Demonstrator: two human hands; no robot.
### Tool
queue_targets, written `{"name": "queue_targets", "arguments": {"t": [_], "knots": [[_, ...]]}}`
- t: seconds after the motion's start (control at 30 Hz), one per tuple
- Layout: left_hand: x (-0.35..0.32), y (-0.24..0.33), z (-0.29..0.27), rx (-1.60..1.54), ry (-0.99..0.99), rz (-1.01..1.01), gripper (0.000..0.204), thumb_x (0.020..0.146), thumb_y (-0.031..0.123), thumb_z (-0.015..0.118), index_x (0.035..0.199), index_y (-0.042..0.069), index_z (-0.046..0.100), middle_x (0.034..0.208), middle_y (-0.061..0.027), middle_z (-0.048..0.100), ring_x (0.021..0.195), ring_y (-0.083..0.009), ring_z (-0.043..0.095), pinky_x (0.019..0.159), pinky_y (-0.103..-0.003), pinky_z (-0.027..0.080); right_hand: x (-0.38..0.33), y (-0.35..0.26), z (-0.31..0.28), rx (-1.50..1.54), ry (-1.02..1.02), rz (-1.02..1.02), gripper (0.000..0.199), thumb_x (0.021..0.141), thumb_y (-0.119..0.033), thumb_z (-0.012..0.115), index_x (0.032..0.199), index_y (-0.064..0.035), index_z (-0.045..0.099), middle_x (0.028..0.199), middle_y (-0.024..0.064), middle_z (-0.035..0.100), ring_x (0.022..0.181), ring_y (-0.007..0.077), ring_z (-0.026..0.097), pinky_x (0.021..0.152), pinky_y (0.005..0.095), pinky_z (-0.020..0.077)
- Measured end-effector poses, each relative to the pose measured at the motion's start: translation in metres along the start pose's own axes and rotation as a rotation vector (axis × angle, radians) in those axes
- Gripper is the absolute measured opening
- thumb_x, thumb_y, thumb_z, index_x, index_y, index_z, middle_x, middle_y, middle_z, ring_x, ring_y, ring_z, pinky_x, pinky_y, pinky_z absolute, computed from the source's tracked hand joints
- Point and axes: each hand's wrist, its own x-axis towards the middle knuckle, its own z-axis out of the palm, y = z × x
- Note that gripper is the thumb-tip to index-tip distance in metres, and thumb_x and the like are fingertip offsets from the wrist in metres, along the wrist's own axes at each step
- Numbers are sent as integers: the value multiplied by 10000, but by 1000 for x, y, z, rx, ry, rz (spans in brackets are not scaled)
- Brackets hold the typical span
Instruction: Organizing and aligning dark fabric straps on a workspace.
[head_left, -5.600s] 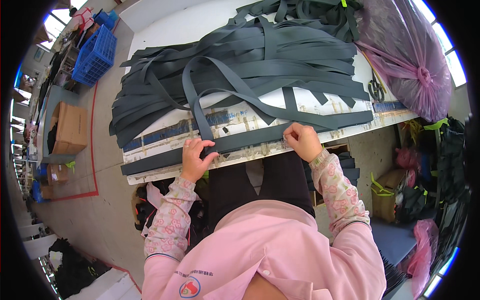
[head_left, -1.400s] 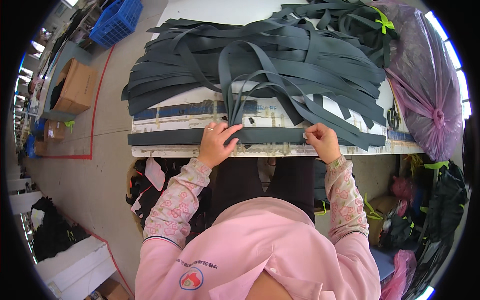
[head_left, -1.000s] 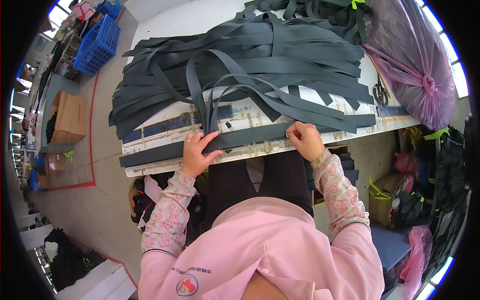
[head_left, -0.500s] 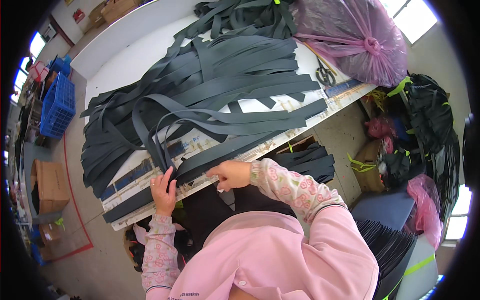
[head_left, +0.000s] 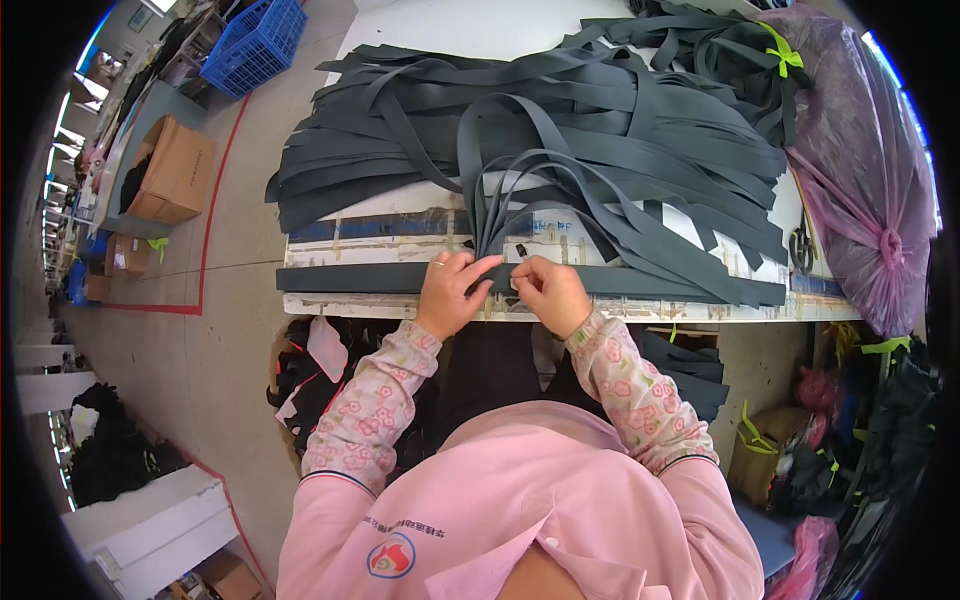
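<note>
Dark grey flat webbing straps loop up from the table and converge at my left hand, whose fingers are closed on them near the table's front edge. Just to the right, my right hand is in a pinch, thumb against forefinger. Something small and pale shows at its fingertips, too small to name. A single long strap lies flat along the front edge, passing under both hands. Behind it, a thick heap of the same straps covers the white table.
Black scissors lie at the table's right end beside a large pink plastic bag. A tied strap bundle with a yellow-green ribbon sits at the back right. Leftward on the floor are a blue crate and a cardboard box.
The view has turned, so the table edge now runs level. My right hand has gone from a pointing shape to a pinch close beside my left hand, which stays at the straps.
</note>
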Motion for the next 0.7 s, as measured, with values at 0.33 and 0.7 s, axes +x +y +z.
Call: {"name": "queue_targets", "arguments": {"t": [0.33,0.7], "knots": [[-18,-8,-12,95,15,-37,435,780,108,748,1209,166,706,909,-65,567,842,-298,523,785,-401,431,-4,-2,28,-149,94,-182,72,815,-117,676,847,-54,690,692,117,685,654,317,687,668,415,555],[-20,-8,-17,118,4,-48,426,788,121,752,1209,160,705,910,-81,568,846,-307,531,781,-410,429,-3,-1,24,-43,75,-141,125,843,-135,696,916,-36,672,743,145,706,689,312,706,645,386,549]]}}
